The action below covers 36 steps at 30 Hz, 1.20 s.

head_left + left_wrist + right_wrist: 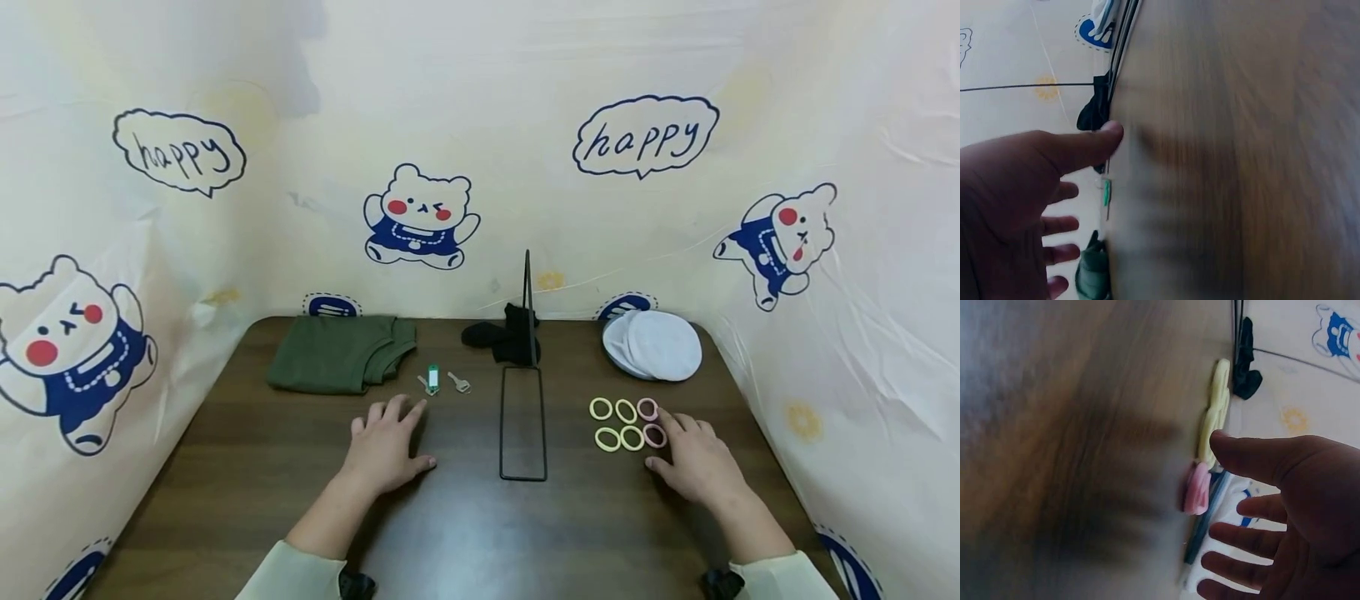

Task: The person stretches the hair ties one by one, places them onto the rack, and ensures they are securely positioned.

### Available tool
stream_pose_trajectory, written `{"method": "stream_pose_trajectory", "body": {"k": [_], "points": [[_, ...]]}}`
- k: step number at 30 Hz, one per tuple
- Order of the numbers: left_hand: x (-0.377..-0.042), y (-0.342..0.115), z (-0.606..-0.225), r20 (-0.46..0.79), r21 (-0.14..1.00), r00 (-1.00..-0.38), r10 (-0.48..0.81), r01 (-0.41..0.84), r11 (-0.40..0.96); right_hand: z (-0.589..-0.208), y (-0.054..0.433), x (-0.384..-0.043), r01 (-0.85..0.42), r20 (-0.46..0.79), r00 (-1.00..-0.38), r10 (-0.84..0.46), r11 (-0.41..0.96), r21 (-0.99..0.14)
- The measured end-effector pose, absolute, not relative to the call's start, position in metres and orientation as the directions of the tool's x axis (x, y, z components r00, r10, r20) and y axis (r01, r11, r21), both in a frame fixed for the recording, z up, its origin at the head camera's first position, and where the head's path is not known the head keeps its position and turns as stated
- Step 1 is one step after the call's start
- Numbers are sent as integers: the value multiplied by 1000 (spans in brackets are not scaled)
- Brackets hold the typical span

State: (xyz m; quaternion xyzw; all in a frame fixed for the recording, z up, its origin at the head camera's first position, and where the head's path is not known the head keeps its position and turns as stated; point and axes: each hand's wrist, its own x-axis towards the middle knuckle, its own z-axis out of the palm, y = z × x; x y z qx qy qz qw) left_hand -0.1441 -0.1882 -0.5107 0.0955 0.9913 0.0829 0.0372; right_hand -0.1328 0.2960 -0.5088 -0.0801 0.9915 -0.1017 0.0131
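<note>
My left hand (386,450) rests over the table with fingers spread, holding nothing. Just beyond its fingertips lie a key with a green tag (432,379) and a bare key (459,382). My right hand (697,458) is spread beside several rings; its index finger is close to the pink rings (648,409), though the head view does not settle whether they touch. Yellow rings (607,439) lie left of the pink ones. In the right wrist view the thumb hangs near the yellow rings (1216,419). Between the hands stands a black wire bookend-like frame (523,479).
Folded green cloth (330,354) lies at the back left. Black socks or similar dark fabric (513,335) sit behind the wire frame's upright part. Round white pads (663,346) are stacked at the back right. A printed curtain (480,125) surrounds the brown table (465,533).
</note>
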Motion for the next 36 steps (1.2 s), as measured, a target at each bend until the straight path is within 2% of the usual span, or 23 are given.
{"method": "stream_pose_trajectory", "body": {"k": [6, 12, 22, 29, 36], "points": [[-152, -163, -518, -45, 292, -961, 273, 248, 924, -515, 304, -144, -122, -91, -985, -150, 958, -261], [-153, -140, -519, -63, 392, -933, 356, 305, 868, -518, 308, -153, -123, -87, -985, -152, 954, -272], [-158, -115, -527, -92, 428, -904, 418, 343, 836, -516, 305, -162, -132, -106, -980, -168, 948, -290], [-161, -105, -532, -111, 418, -879, 463, 381, 825, -518, 303, -163, -161, -68, -980, -188, 944, -288], [-162, -100, -532, -121, 399, -882, 455, 376, 836, -517, 305, -160, -184, -3, -981, -194, 935, -303]]}}
